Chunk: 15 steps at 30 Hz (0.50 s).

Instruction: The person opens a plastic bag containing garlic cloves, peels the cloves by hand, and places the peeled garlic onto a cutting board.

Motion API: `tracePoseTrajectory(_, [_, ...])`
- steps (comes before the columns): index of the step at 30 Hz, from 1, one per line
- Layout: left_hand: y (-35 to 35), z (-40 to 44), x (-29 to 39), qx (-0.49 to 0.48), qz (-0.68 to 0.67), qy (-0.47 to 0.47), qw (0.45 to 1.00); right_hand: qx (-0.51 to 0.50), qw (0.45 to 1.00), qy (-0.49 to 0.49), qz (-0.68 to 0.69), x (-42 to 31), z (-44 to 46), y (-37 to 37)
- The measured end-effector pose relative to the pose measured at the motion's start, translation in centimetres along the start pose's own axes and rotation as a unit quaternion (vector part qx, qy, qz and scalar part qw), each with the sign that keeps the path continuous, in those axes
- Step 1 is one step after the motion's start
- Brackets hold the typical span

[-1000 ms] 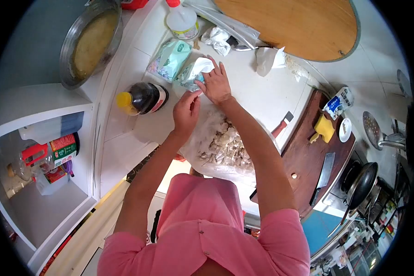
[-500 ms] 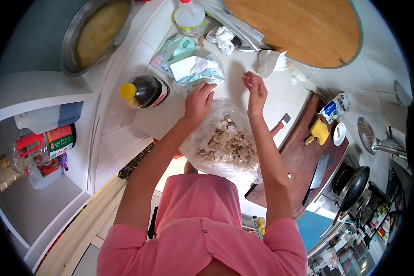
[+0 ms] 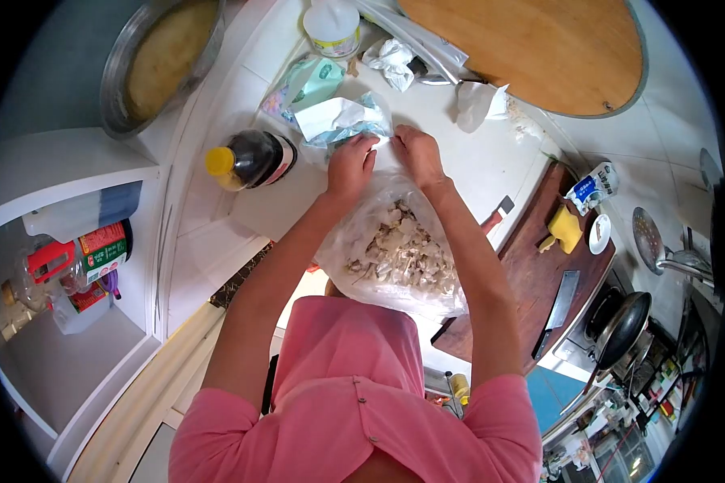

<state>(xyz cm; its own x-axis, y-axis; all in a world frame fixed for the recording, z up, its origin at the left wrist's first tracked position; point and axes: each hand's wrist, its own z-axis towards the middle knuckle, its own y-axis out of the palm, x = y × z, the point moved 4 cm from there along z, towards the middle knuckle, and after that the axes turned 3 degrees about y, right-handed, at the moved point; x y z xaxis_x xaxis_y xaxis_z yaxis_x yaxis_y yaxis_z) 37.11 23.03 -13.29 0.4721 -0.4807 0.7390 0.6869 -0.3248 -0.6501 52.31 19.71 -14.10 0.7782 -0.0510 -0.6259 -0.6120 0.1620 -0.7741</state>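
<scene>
A clear plastic bag (image 3: 350, 262) lies at the counter's front edge, close to my body. Inside it is a heap of pale, grey-brown flaky pieces (image 3: 407, 249) that look like torn mushrooms. My left hand (image 3: 350, 167) is closed at the bag's far end, thumb against fingers, beside a tissue pack (image 3: 342, 117). Close by on its right, my right hand (image 3: 419, 157) has its fingers pinched together. A thin whitish stretch of plastic shows between the two hands; the exact grip is partly hidden by the fingers.
To the left lies a dark sauce bottle (image 3: 254, 159) with a yellow cap. On the right are a brown cutting board (image 3: 507, 298), a cleaver (image 3: 557, 310), a yellow cloth-like item (image 3: 564, 229) and a red-handled brush (image 3: 499, 213). Crumpled tissue (image 3: 391, 63) and a spray bottle (image 3: 332, 30) stand behind.
My right hand has moved left and slightly down, from apart to close beside my left hand, and its fingers have closed. The left hand has barely moved.
</scene>
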Motion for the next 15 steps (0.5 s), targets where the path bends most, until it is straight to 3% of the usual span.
tracePoseTrajectory(3, [-0.2, -0.1, -0.1, 0.002, -0.021, 0.000, 1.000, 0.012, 1.000, 0.017, 0.000, 0.3, -0.2, 0.4])
tracePoseTrajectory(9, [-2.0, -0.8, 1.3, -0.011, -0.074, -0.035, 0.997, 0.052, 0.968, 0.195, 0.149, 1.0, -3.4, -3.2])
tracePoseTrajectory(12, [-4.4, -2.6, 3.6, -0.002, -0.115, -0.043, 0.992, 0.059, 0.903, 0.254, 0.341, -1.1, -6.1, -5.4])
tracePoseTrajectory(15, [-6.2, -5.1, 5.9, 0.006, -0.141, -0.043, 0.989, 0.057, 0.798, 0.332, 0.499, -5.4, -8.8, -7.3])
